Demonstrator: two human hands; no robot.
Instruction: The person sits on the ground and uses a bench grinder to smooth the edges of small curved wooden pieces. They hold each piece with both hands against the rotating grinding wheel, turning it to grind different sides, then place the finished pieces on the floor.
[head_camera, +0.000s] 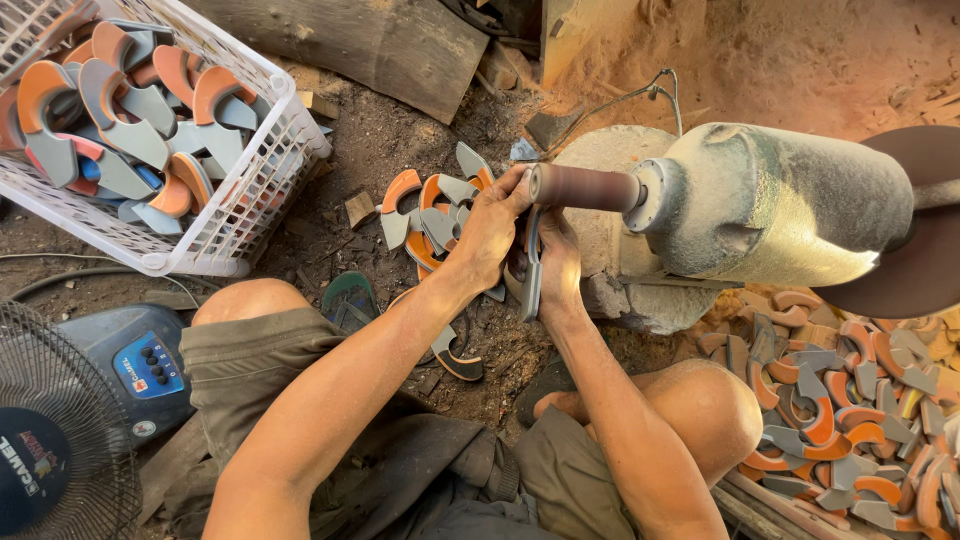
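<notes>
A: Hands first, quick. What's in them?

B: Both on one flat curved piece (531, 268), grey, seen edge-on. Left hand (487, 232) wraps over the top, fingers closed tight on it. Right hand (556, 262) is clamped on it from the other side, thumb up near the top edge.

A: Where's the piece sitting?

B: Pressed up under the brown sanding drum (583, 187), right at the drum's free end. The drum sticks out sideways from a dusty grey motor (780, 200) that rests on a stone block (610, 260).

A: Touching the drum?

B: Looks like it, but the left fingers cover the contact spot, so I can't say for sure.

A: Surroundings?

B: Small pile of orange and grey curved pieces (430, 215) on the dirt just behind the left hand. White plastic basket (255, 170) at far left, full of the same shapes. Bigger heap of them (850, 420) at right, beside the right knee. One more piece (458, 355) lies on the ground between the forearms.

A: Anything else?

B: A fan (60, 440) with a blue base at lower left, by the left leg. A green sandal (350, 298) on the ground near the left knee. Dark round disc (915, 250) on the motor's far end, cut off by the frame. Sawdust piled up behind the motor.
</notes>
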